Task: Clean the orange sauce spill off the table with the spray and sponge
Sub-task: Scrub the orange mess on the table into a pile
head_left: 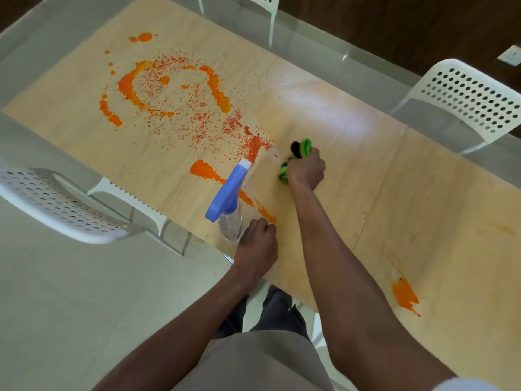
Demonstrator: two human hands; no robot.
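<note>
Orange sauce [132,88] lies in a broken ring with red specks on the wooden table [366,179]. More sauce streaks [205,170] run towards the near edge, and one blot [404,296] sits at the near right. My right hand [306,170] grips a green and black sponge [303,146] and presses it on the table just right of the speckled patch. A clear spray bottle [229,221] with a blue trigger head stands at the near table edge. My left hand [256,244] rests beside it with fingers curled, holding nothing.
White perforated chairs stand at the left [56,204], at the right [468,97] and at the far side [262,1]. The wooden board lies on a glass tabletop [42,52]. Pale floor tiles are below at the left.
</note>
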